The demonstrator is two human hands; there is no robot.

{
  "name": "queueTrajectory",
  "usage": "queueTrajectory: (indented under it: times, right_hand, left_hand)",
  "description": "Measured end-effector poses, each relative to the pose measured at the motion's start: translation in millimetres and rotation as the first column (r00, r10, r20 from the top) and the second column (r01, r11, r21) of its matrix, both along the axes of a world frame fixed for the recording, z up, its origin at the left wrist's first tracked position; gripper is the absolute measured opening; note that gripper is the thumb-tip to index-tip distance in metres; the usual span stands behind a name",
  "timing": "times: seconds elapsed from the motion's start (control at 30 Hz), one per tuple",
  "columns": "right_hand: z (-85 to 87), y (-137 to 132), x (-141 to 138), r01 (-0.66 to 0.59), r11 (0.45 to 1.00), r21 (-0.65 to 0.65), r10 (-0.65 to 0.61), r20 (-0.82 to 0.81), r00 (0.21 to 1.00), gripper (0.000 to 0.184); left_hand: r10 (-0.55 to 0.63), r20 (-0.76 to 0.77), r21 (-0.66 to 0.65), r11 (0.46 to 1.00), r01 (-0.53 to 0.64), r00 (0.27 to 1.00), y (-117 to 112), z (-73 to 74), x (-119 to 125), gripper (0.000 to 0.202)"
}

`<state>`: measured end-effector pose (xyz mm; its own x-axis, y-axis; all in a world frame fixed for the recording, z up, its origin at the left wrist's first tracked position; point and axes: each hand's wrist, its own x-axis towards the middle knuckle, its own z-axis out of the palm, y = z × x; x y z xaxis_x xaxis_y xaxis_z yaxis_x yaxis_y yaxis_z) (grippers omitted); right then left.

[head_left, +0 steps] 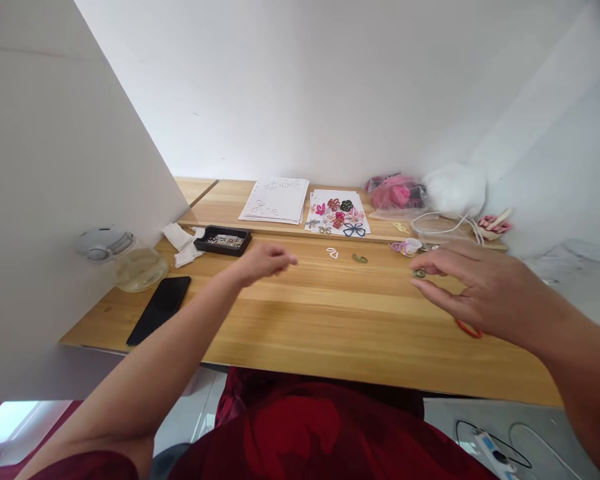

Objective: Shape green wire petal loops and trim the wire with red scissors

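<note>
Wooden table (330,313): your right hand (473,287) pinches a small greenish piece (419,273) at centre right; your left hand's (263,261) fingers curl loosely, blurred.

The wooden desk (300,320) lay bare across its near middle, giving open passage. A black phone (159,309), glass jar (139,267) and black tray (223,240) crowded the left; white cables (445,223) and red scissors (469,329) blocked the right.
</note>
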<state>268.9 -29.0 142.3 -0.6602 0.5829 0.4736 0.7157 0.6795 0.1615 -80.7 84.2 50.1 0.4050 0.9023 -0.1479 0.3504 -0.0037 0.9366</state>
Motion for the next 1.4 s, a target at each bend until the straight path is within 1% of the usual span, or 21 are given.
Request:
queueTrajectory:
  times: [0.03,0.07,0.1,0.17,0.2,0.27,0.33,0.43,0.5,0.57,0.63,0.67,0.73,0.83,0.93,1.03,1.17,1.3,1.4]
  right_hand:
    - [4.0,-0.2,3.9,0.021,1.000,0.005,-0.022,0.013,1.000,0.009]
    - [8.1,-0.3,6.7,0.044,0.999,0.010,-0.044,0.022,0.999,0.009]
    - [11.9,-0.2,8.3,0.062,0.998,0.016,-0.063,0.029,0.998,0.009]
    - [18.5,1.2,8.0,0.088,0.995,0.046,-0.090,0.046,0.995,0.010]
    - [21.3,2.5,6.4,0.085,0.994,0.073,-0.089,0.052,0.995,0.011]
    - [26.1,5.9,1.1,0.039,0.990,0.133,-0.049,0.070,0.996,0.011]
    - [30.9,9.2,-5.5,-0.007,0.984,0.175,-0.007,0.081,0.997,0.010]
    - [38.7,11.2,-14.4,-0.024,0.981,0.190,0.005,0.098,0.995,0.009]
    - [43.6,10.7,-18.9,-0.017,0.980,0.198,-0.004,0.106,0.994,0.012]
    - [47.5,9.5,-22.5,0.000,0.977,0.211,-0.023,0.109,0.994,0.016]
    - [50.1,8.7,-25.9,0.017,0.975,0.223,-0.041,0.104,0.994,0.021]
    - [51.0,8.7,-27.5,0.025,0.974,0.227,-0.049,0.101,0.994,0.023]
    - [52.5,9.2,-30.6,0.032,0.970,0.240,-0.058,0.102,0.993,0.025]
    - [54.4,11.0,-34.4,0.019,0.963,0.268,-0.052,0.117,0.992,0.025]
    - [55.5,12.3,-35.7,0.003,0.955,0.296,-0.046,0.137,0.990,0.023]
    - [54.9,12.6,-34.3,0.006,0.958,0.288,-0.050,0.147,0.988,0.023]
    - [53.1,13.7,-32.3,-0.038,0.954,0.297,-0.007,0.146,0.989,0.019]
    - [53.1,14.9,-34.8,-0.099,0.949,0.301,0.049,0.169,0.984,0.016]
    - [52.9,13.6,-37.0,-0.111,0.958,0.264,0.067,0.169,0.983,0.014]
  left_hand:
    - [0.174,-0.056,0.056,0.984,-0.171,0.983,9.4,-0.7,-17.5,0.031]
    - [0.355,-0.085,0.131,0.930,-0.342,0.931,16.9,-0.7,-32.7,0.030]
    - [0.486,-0.076,0.179,0.866,-0.468,0.871,22.5,0.1,-45.0,0.031]
    - [0.564,-0.038,0.216,0.811,-0.544,0.825,27.6,4.0,-59.1,0.034]
    - [0.574,-0.001,0.225,0.798,-0.560,0.819,27.9,6.9,-61.0,0.036]
    - [0.558,0.081,0.239,0.793,-0.560,0.826,26.2,13.8,-56.7,0.038]
    - [0.533,0.144,0.257,0.793,-0.552,0.834,23.5,21.3,-46.4,0.039]
    - [0.456,0.213,0.274,0.821,-0.501,0.864,19.5,33.0,-30.0,0.033]
    - [0.339,0.298,0.263,0.869,-0.418,0.892,15.8,41.3,-20.2,0.027]
    - [0.178,0.381,0.231,0.932,-0.280,0.907,10.4,50.1,-9.6,0.028]
    - [0.013,0.429,0.198,0.974,-0.108,0.903,3.7,58.9,3.6,0.032]
    - [-0.060,0.436,0.191,0.981,-0.027,0.898,0.3,63.3,11.0,0.034]
    - [-0.175,0.423,0.176,0.978,0.109,0.889,-5.7,71.8,26.1,0.037]
    - [-0.284,0.429,0.168,0.958,0.233,0.858,-10.6,82.7,43.9,0.041]
    - [-0.318,0.449,0.166,0.948,0.272,0.835,-10.9,90.3,51.3,0.044]
    - [-0.288,0.451,0.140,0.958,0.252,0.845,-9.3,93.6,51.5,0.047]
    - [-0.286,0.453,0.107,0.958,0.267,0.845,-6.9,92.1,50.0,0.049]
    - [-0.287,0.477,0.098,0.957,0.274,0.831,-5.5,89.1,51.3,0.046]
    - [-0.294,0.477,0.107,0.955,0.277,0.828,-6.0,89.9,53.8,0.044]
